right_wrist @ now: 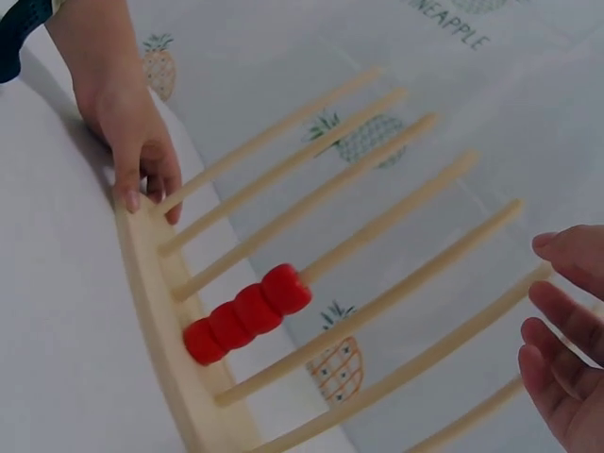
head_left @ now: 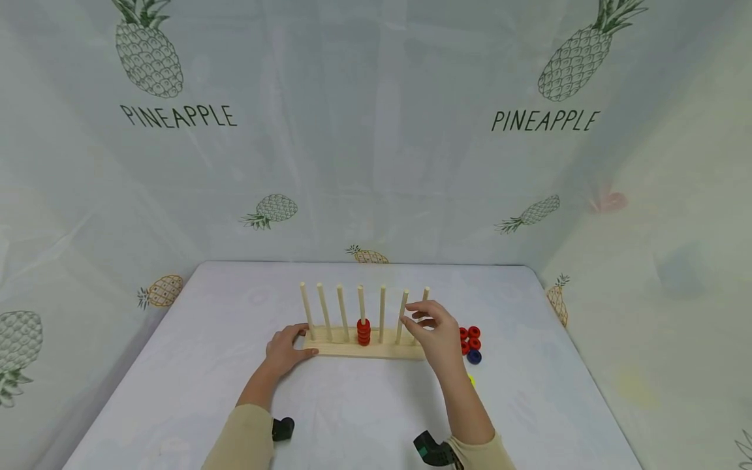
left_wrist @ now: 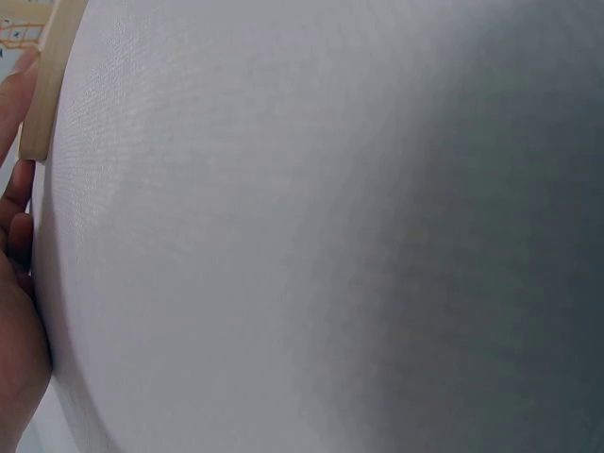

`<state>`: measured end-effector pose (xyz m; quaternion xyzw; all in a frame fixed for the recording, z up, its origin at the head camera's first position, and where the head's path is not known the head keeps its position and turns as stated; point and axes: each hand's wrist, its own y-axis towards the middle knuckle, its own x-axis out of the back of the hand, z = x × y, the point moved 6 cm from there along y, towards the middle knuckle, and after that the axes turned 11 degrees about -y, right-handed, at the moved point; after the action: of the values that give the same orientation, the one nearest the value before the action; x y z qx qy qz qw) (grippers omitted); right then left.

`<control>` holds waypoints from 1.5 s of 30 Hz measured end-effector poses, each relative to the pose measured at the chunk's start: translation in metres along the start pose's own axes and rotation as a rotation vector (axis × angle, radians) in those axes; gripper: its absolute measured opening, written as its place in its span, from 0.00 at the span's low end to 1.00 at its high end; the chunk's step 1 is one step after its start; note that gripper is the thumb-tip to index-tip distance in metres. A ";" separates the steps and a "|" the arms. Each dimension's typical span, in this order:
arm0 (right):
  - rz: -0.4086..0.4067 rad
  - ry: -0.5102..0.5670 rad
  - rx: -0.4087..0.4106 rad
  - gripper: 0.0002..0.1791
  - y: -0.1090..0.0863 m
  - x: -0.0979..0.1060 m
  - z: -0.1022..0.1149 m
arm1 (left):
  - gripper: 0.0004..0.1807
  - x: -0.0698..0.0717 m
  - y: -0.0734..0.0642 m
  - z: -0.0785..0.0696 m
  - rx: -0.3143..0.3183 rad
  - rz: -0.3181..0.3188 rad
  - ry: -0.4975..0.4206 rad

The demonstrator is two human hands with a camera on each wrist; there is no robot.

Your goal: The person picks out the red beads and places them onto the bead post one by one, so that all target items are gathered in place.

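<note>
A wooden peg rack (head_left: 370, 350) stands on the table with several upright pegs rising from its long base. Several red beads (head_left: 363, 332) are stacked on the middle peg, down to the base. My left hand (head_left: 284, 350) holds the rack's left end between thumb and fingers; the left wrist view shows only part of this hand (left_wrist: 17, 311) at its edge. My right hand (head_left: 435, 333) is raised by the pegs toward the right end. In the right wrist view its bent fingers (right_wrist: 566, 326) are near a peg's tip, with no bead visible between them.
Right of the rack lie several loose red beads (head_left: 474, 332), a dark blue bead (head_left: 474, 357) and a yellow piece (head_left: 471, 379) partly hidden by my right forearm. A white cloth covers the table (head_left: 540, 405). Pineapple-print sheeting (head_left: 376, 150) hangs behind and at the sides.
</note>
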<state>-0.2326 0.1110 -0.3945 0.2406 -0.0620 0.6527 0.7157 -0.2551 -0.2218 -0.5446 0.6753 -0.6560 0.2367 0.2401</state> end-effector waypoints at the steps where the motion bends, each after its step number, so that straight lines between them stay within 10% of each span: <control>1: 0.003 -0.007 -0.013 0.10 -0.001 -0.001 -0.004 | 0.37 0.000 0.000 0.000 -0.004 -0.001 0.001; 45: -0.019 -0.208 -0.347 0.14 -0.023 0.014 -0.128 | 0.37 0.002 0.000 -0.001 0.001 0.002 -0.017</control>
<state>-0.2379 0.1771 -0.5074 0.1805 -0.2450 0.5971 0.7422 -0.2551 -0.2225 -0.5430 0.6765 -0.6587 0.2315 0.2341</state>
